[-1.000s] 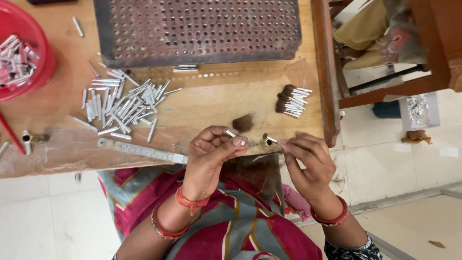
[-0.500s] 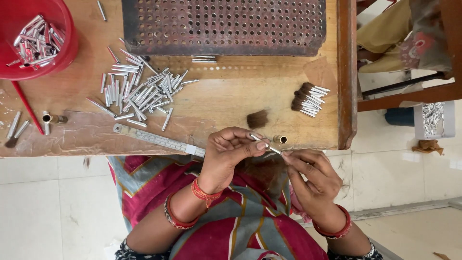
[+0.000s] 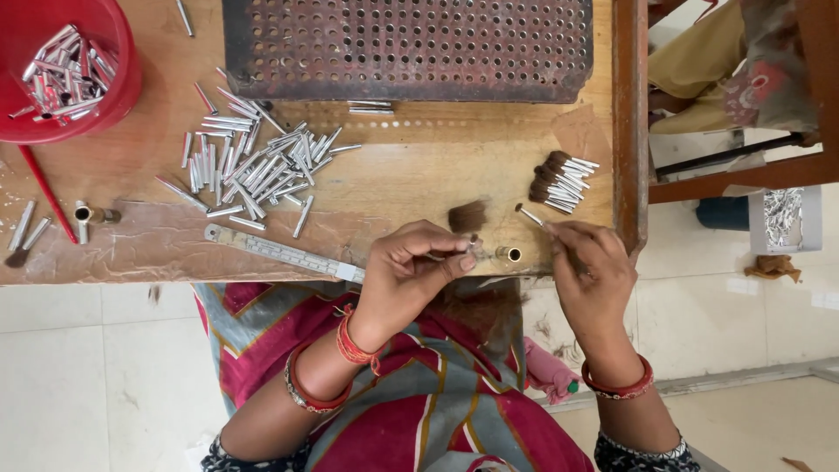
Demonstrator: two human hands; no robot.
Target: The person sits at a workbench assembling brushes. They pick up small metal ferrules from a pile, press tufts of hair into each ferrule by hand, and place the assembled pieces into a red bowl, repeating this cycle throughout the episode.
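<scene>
While my right hand pinches one filled tube, my left hand pinches bristles; few finished brushes lie stacked, many empty tubes remain.

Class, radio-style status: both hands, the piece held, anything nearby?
Left hand pinching brown bristles. Right hand holds small metal tube. Bristle tuft and brass socket lie between them.
</scene>
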